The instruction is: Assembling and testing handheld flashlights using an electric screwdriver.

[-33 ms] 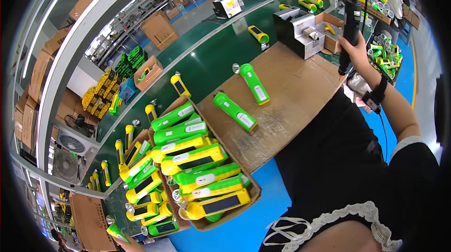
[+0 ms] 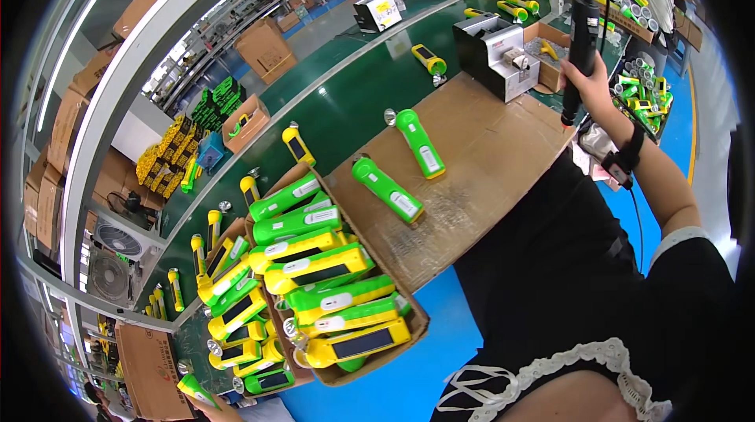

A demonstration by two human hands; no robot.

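Note:
My right hand [image 2: 588, 85] is closed around a black electric screwdriver [image 2: 582, 44], held upright with its cord looping from the top. Its tip points down near the right edge of a cardboard sheet [image 2: 487, 147]. Two green flashlights lie on that sheet, well left of the hand: a farther flashlight [image 2: 420, 143] and a nearer flashlight [image 2: 388, 189]. Each has a loose silvery head at its top end. A box-shaped screw feeder [image 2: 495, 56] stands just left of the screwdriver. My left hand is out of view.
An open carton [image 2: 421, 328] full of green and yellow flashlights stands left of the sheet, with more flashlights piled beyond it. Another person's hand [image 2: 216, 410] holds a flashlight [image 2: 197, 389] at lower left. A small box [image 2: 550, 33] with a yellow item adjoins the feeder.
The whole scene sits slightly farther left in the picture. My right hand keeps its grip on the electric screwdriver, and the two flashlights stay where they lay on the sheet.

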